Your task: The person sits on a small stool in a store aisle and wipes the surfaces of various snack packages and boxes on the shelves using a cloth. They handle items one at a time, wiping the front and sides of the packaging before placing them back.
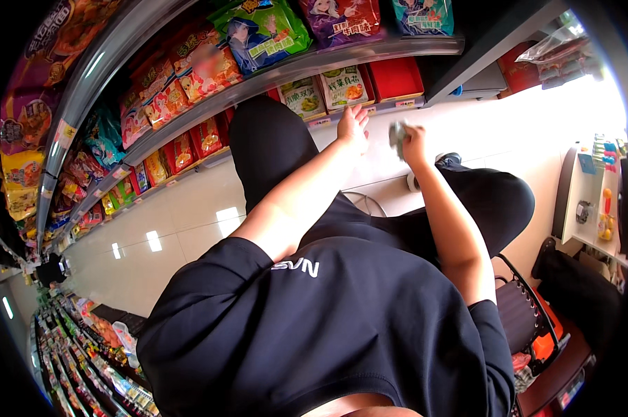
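My left hand [353,130] reaches toward the lower shelf with its fingers apart, and I see nothing in it. It is close to two green-and-white snack packets, one [302,97] to the left and one [344,87] just beyond the fingertips. My right hand [415,144] is closed round a small crumpled grey-green cloth-like thing [399,139], which sticks out to the left of the fist. Blur hides its exact kind. Both hands are in the air over my lap, apart from each other. A red display box [395,78] sits on the lower shelf beyond them.
A shelf edge [369,50] with bright snack bags curves overhead and down the left. My knees spread either side of the tiled floor [182,233]. A dark folding chair [519,316], a person's dark trouser leg [582,288] and a white shelf unit [578,201] stand at right.
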Action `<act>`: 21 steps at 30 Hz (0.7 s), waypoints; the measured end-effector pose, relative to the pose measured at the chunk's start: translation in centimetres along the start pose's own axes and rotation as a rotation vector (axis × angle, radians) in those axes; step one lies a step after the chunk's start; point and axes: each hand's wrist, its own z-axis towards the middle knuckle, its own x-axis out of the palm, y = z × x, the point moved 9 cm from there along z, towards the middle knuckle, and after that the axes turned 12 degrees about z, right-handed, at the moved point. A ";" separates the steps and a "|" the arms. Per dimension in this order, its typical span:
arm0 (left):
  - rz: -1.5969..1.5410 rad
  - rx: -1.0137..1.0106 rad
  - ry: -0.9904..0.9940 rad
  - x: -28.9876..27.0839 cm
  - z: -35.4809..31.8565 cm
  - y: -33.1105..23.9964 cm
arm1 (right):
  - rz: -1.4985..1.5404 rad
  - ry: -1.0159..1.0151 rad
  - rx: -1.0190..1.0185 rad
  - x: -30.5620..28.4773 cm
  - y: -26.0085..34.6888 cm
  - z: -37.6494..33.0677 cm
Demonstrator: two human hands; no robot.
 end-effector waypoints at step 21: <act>-0.172 -0.039 0.348 4.7 -3.1 -0.6 | -0.612 0.528 0.494 -5.1 3.5 1.5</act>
